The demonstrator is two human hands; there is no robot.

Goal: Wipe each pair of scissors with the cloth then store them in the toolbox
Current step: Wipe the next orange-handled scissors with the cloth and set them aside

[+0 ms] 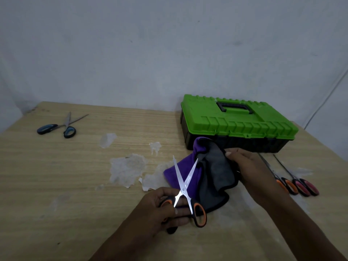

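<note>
- Left grip (pixel 160 210), nearest, has its fingers curled round a handle of the orange-black scissors (pixel 183 185). The blades are spread in a V over the cloth.
- Right grip (pixel 244 166) pinches the raised edge of the purple-grey cloth (pixel 214 176).
- Orange-handled scissors (pixel 286 185) and pink-handled scissors (pixel 307 187) lie side by side near the tabletop's (pixel 75 176) right edge.
- Toolbox (pixel 235 119), lid shut, sits at the far edge.
- Blue-handled scissors (pixel 64 127) lie far left, with a wide stretch of tabletop between them and the hands.

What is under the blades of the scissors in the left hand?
Under the scissors lies mostly the purple and grey cloth, which the right hand grips. It hides the table beneath.
</note>
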